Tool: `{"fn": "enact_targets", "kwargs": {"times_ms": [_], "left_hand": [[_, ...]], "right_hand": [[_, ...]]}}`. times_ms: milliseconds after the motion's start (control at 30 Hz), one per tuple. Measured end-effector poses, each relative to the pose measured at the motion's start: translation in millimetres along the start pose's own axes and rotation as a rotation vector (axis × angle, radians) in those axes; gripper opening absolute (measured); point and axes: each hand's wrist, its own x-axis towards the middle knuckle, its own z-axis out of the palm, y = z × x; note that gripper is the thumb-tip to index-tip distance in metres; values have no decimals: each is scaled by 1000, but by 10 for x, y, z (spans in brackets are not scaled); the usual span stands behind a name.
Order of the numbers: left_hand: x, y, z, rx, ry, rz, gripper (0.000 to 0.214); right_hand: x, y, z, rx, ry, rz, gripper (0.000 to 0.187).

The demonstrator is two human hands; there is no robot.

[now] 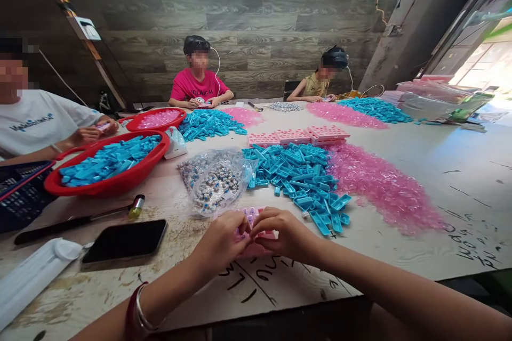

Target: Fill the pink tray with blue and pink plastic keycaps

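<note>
My left hand and my right hand meet at the table's near side, over a pink holed tray with small clear-purple pieces in it. Fingertips of both hands are pinched together at its middle; whatever they grip is too small and hidden to name. Just beyond lies a clear plastic bag of small metallic parts with blue bits. To its right spreads a heap of blue plastic pieces, and further right a heap of clear pink pieces.
Stacked pink holed trays stand behind the blue heap. On the left are a red basin of blue pieces, a hammer, a black phone and a white packet. Co-workers sit along the far and left sides.
</note>
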Motion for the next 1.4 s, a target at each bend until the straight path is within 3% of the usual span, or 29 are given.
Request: {"fn": "enact_targets", "kwargs": {"times_ms": [400,667,1100,1400], "left_hand": [[2,-35,3,-39,-27,24,11],[32,-32,-12,-66,-30,-42,13],[78,-57,-26,-124,-83,-56,12],[60,12,-34,-177,-74,-141,7]], "right_hand": [[-15,14,-24,-46,-41,-25,9],[8,-21,-31,-46,-64,-30,14],[93,-124,-50,-184,-230,43,18],[95,-133,-37,-151,-183,53,16]]}}
